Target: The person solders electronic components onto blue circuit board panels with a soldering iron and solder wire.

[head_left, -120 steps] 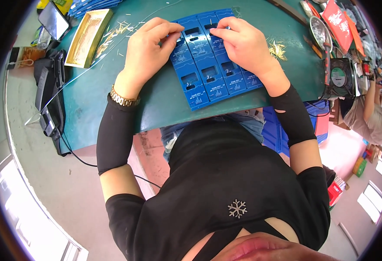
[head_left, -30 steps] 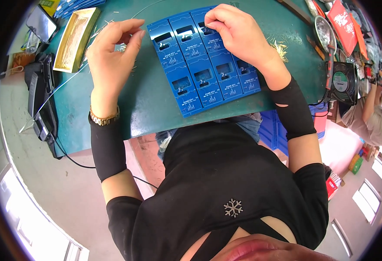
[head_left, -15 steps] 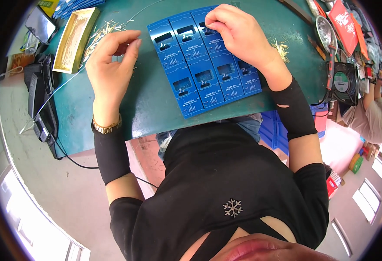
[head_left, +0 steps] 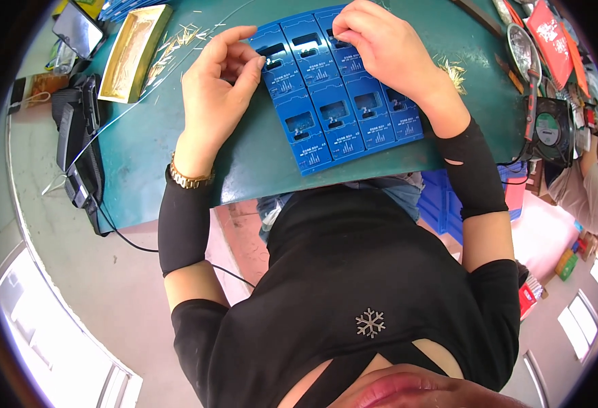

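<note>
A blue circuit board panel (head_left: 323, 85) lies flat on the green table, divided into several like units with dark cutouts, white print and small metallic parts. Over its far right part, my right hand (head_left: 394, 58) has thumb and fingers pinched together near one cutout; whatever sits between the fingertips is too small to make out. My left hand (head_left: 219, 92) is at the panel's far left edge, thumb and forefinger apart, with nothing visible between them. The thumb tip comes close to the board's edge; I cannot tell whether it touches.
Thin gold-coloured pins (head_left: 171, 51) lie scattered beside a shallow yellowish tray (head_left: 132, 54) at the left. Another pile of pins (head_left: 454, 75) is beyond my right wrist. Tools, a round metal dish (head_left: 519, 49) and a black fan-like device (head_left: 551, 129) crowd the right side.
My left hand has moved right, from beside the panel to its far left edge. My right hand stays pinched over the far units. The whole view has shifted slightly.
</note>
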The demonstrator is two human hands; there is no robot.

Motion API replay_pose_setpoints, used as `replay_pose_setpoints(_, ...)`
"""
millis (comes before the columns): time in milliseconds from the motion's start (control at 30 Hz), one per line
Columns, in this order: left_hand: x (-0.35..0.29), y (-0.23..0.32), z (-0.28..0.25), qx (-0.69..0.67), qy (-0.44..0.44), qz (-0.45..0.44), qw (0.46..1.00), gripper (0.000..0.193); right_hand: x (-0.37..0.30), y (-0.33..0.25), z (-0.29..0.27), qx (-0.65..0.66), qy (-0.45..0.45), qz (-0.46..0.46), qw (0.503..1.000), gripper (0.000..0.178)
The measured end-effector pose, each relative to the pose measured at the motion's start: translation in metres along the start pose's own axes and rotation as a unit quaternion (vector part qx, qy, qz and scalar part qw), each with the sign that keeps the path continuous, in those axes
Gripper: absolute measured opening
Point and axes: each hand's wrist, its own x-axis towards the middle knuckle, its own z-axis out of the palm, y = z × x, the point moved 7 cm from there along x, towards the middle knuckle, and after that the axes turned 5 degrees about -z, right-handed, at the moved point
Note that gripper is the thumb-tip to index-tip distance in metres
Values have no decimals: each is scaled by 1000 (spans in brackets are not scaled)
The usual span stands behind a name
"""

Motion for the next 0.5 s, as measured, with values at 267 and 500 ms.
replay_pose_setpoints(267,3,-3,3,2,-10,-6,1000,61,-4,-5,-4,-44,-20,-25,999,11)
replay_pose_setpoints(500,5,-6,4,-12,-7,-15,1000,71,-21,-10,3,-212,-35,-76,974,32)
